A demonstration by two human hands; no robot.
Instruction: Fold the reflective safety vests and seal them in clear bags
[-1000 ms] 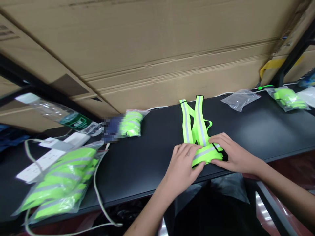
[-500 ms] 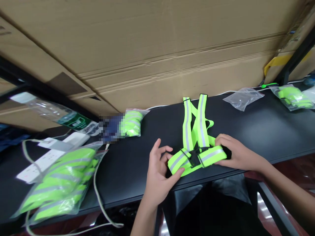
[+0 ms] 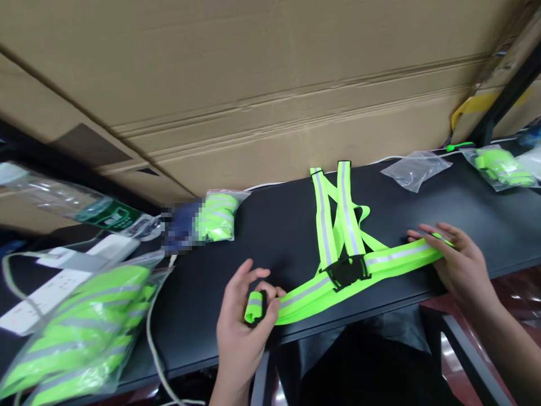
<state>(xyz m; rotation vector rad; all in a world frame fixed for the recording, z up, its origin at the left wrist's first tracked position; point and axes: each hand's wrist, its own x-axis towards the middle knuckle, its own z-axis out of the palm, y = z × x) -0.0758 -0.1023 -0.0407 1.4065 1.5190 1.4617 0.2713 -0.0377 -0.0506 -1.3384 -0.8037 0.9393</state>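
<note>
A neon yellow-green reflective vest [image 3: 324, 217] made of straps with silver stripes lies on the black table. Two shoulder straps run up toward the cardboard, and a black buckle [image 3: 347, 272] sits where they meet the waist belt [image 3: 399, 255]. My left hand [image 3: 248, 316] is closed on the belt's left end, thumb and fingers pinching near a black slider [image 3: 264, 304]. At the belt's other end, my right hand [image 3: 460, 256] grips the band between thumb and fingers. The belt is stretched sideways between both hands.
Bagged neon straps [image 3: 84, 327] lie at left beside a white power strip [image 3: 63, 287] and its cable. A smaller bag [image 3: 217, 217] stands behind. At the back right are a clear plastic bag [image 3: 416, 169] and another filled bag [image 3: 502, 167]. Cardboard [image 3: 296, 73] walls the rear.
My hands have moved apart, the left one leftward and the right one rightward. The belt, folded short near the buckle before, is now drawn out long. The view has shifted slightly.
</note>
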